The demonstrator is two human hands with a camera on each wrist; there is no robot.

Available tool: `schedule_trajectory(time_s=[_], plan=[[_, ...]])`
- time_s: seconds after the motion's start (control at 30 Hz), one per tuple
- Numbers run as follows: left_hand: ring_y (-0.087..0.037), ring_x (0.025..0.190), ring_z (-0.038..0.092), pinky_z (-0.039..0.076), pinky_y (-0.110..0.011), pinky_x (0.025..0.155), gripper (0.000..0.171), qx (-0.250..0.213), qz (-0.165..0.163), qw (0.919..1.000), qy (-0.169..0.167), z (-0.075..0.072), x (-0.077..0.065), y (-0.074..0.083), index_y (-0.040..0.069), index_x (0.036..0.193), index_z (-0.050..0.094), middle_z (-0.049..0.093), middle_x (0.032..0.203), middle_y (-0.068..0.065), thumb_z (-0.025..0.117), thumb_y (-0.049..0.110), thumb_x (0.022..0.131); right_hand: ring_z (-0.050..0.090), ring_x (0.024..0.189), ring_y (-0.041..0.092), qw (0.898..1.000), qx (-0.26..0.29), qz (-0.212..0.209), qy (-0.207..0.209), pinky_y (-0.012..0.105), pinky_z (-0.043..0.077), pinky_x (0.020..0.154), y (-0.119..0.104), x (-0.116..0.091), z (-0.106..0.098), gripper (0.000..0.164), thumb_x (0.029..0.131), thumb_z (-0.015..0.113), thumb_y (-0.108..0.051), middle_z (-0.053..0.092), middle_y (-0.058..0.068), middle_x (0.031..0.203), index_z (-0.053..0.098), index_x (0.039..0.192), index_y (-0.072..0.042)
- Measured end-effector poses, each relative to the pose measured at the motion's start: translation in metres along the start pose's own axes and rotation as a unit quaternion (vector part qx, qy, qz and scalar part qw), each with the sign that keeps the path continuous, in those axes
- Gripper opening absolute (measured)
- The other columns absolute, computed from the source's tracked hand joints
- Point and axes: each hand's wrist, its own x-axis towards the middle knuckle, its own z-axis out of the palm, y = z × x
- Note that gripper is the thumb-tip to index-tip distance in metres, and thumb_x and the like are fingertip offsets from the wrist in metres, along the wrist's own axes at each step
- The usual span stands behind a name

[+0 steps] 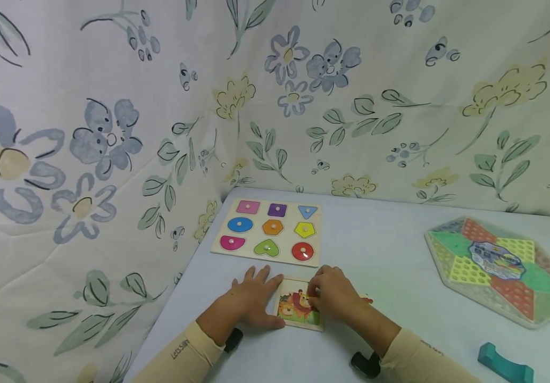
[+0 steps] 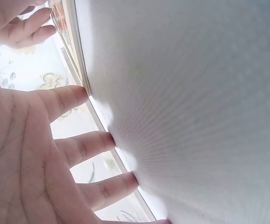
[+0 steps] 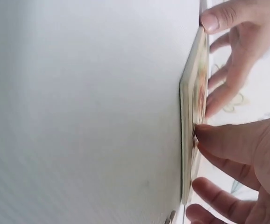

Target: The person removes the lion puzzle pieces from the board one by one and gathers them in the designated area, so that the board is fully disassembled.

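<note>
A small wooden jigsaw board [image 1: 299,308] with a lion picture lies flat on the table between both hands. My left hand [image 1: 255,299] rests beside it with fingers spread, thumb and index finger at its left corners. At the right part of the picture my right hand [image 1: 334,292] pinches a jigsaw piece [image 3: 195,136] between thumb and fingers, low against the board; the fingers mostly hide it. Another jigsaw piece [image 1: 367,299] with red on it shows partly from behind the right hand.
Behind the hands lies a peg puzzle [image 1: 217,248] with coloured shapes. A hexagonal board [image 1: 500,271] with coloured triangles lies at the right. Nearer the front right is a teal curved block [image 1: 505,365]. Patterned cloth [image 1: 351,133] hangs behind and left of the table.
</note>
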Motion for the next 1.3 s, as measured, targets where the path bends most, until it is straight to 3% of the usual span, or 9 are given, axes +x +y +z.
schedule_trajectory(time_s=[0.2,0.77,0.97,1.13,1.3], plan=[[-0.047,0.152,0.021,0.033,-0.078,0.107,0.102,0.002,0.001,1.0000,0.003,-0.001,-0.001,0.001,0.030,0.158,0.038,0.029,0.167,-0.011,0.078,0.070,0.073,0.049,0.092,0.019,1.000,-0.020,0.000,0.007,0.032,0.051,0.075,-0.002,-0.002,0.000,0.015,0.080,0.088,-0.023,0.062,0.002,0.097,0.080,0.093,-0.020],[-0.048,0.152,0.021,0.031,-0.079,0.108,0.102,-0.003,0.000,1.0000,0.004,-0.001,-0.003,0.002,0.031,0.159,0.037,0.028,0.167,-0.011,0.078,0.070,0.074,0.049,0.089,0.017,0.999,-0.029,-0.022,0.034,0.033,0.050,0.077,-0.001,-0.004,0.000,0.015,0.081,0.087,-0.020,0.062,-0.001,0.091,0.079,0.094,-0.020],[-0.048,0.153,0.020,0.031,-0.079,0.108,0.103,-0.006,-0.002,1.0000,0.003,-0.002,-0.002,0.003,0.031,0.159,0.037,0.028,0.167,-0.011,0.079,0.069,0.073,0.060,0.087,0.016,0.999,0.025,0.002,0.025,0.037,0.061,0.083,-0.002,-0.004,-0.007,0.029,0.085,0.083,-0.011,0.067,0.002,0.095,0.074,0.113,-0.016],[-0.048,0.153,0.020,0.030,-0.079,0.108,0.103,-0.007,-0.004,1.0000,0.003,-0.001,-0.001,0.002,0.031,0.159,0.037,0.028,0.167,-0.011,0.079,0.069,0.073,0.058,0.085,0.016,0.998,0.069,0.013,0.008,0.035,0.061,0.082,0.001,-0.003,-0.013,0.019,0.088,0.079,-0.008,0.067,0.000,0.091,0.077,0.106,-0.014],[-0.048,0.152,0.021,0.031,-0.079,0.108,0.103,-0.002,-0.004,1.0000,0.003,0.001,0.000,0.002,0.030,0.159,0.038,0.028,0.167,-0.011,0.079,0.070,0.073,0.056,0.085,0.015,0.996,0.089,0.002,0.022,0.031,0.059,0.077,0.005,-0.004,-0.019,0.015,0.088,0.079,-0.008,0.064,-0.004,0.089,0.079,0.102,-0.015]])
